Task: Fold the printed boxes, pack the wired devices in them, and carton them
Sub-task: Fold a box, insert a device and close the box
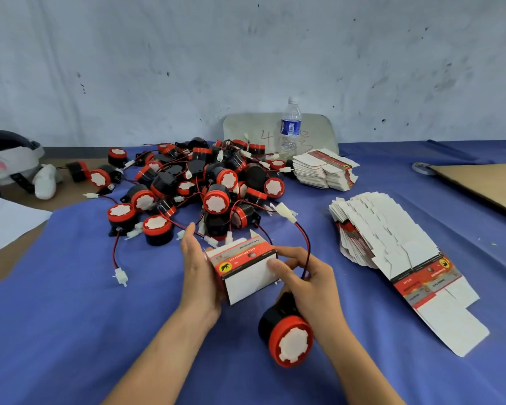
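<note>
A half-folded printed box (pixel 243 260), red and grey with white flaps, sits between my hands above the blue cloth. My left hand (pixel 197 276) grips its left end, fingers pointing up. My right hand (pixel 310 285) presses its thumb on the box's white flap while its fingers hold a black wired device (pixel 289 340) with a red and white face. That device hangs below my right palm. Its red and black wire (pixel 306 247) loops up to a white connector (pixel 285 211). A pile of the same devices (pixel 193 182) lies just behind the box.
Flat printed boxes lie fanned out at the right (pixel 377 229), with a second stack (pixel 322 169) behind. A water bottle (pixel 289 127) stands at the wall. A cardboard sheet (pixel 485 182) and tape ring (pixel 421 168) are far right. A helmet (pixel 9 159) sits far left.
</note>
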Demonstrator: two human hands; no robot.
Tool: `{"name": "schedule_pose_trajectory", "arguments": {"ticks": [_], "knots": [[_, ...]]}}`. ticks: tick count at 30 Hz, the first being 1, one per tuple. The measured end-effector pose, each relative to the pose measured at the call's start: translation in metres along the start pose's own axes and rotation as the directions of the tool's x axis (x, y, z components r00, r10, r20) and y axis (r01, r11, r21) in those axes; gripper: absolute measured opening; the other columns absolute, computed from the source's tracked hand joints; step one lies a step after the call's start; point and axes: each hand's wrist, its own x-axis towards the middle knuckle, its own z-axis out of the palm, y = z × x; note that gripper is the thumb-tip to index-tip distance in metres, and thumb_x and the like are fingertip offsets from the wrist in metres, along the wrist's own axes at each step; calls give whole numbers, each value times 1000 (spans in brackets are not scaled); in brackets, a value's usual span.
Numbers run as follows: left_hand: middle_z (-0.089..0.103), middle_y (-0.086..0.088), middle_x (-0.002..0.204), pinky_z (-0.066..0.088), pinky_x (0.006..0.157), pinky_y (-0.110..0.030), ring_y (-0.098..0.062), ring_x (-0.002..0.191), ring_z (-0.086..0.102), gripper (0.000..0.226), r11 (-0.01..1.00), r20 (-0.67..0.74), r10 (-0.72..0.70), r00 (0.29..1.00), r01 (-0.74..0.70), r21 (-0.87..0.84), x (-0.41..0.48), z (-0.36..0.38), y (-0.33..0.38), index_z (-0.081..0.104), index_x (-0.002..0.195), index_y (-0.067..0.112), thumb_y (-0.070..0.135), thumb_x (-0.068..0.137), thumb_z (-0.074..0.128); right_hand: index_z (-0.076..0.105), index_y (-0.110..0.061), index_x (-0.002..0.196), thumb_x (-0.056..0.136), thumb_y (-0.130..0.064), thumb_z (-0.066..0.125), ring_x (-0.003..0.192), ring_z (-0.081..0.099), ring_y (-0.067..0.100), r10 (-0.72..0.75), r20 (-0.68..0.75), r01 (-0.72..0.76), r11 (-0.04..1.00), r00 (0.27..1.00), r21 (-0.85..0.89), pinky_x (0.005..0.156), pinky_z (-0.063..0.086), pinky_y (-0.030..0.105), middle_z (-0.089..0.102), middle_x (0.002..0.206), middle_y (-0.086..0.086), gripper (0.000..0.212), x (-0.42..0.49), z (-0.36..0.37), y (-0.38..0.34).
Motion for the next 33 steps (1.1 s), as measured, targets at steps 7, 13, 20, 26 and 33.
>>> {"name": "schedule_pose_trajectory", "arguments": {"ticks": [7,13,20,26,33], "knots": [[70,-10,101,57,55,-38,-21,80,72,29,994,195,16,981,-37,107,-14,5,-8,52,117,26,31,89,55,68,-26,71,81,-12,75,49,56,9,32,-73,-25,995,997,97,49,47,21,69,72,-12,19,-2,-2,-4],[73,-4,94,58,58,-41,-27,83,73,19,982,271,-2,963,-50,185,-16,7,-8,55,113,24,21,95,49,68,-27,73,84,-5,71,50,57,1,-17,-58,26,985,998,170,48,45,16,69,75,-11,26,-2,-4,-6],[73,-4,84,58,61,-47,-23,72,71,18,969,232,-93,968,34,246,-12,3,-6,54,112,21,23,95,49,74,-40,81,82,3,71,96,59,0,-209,74,212,977,975,-31,71,48,15,57,106,-2,43,-3,2,-3],[72,2,74,58,58,-42,-17,67,70,15,950,244,-118,963,37,310,-11,3,-8,54,109,20,23,95,49,72,-33,85,83,5,68,103,64,4,-254,122,260,965,959,-41,83,47,14,70,104,-15,38,-5,8,-1],[68,-13,95,52,67,-42,-27,83,64,20,956,198,-93,976,32,291,-13,8,-10,53,113,16,25,95,51,77,-34,82,76,0,76,107,60,0,-250,164,257,966,954,-28,89,43,11,67,106,-20,34,-7,12,-1]]}}
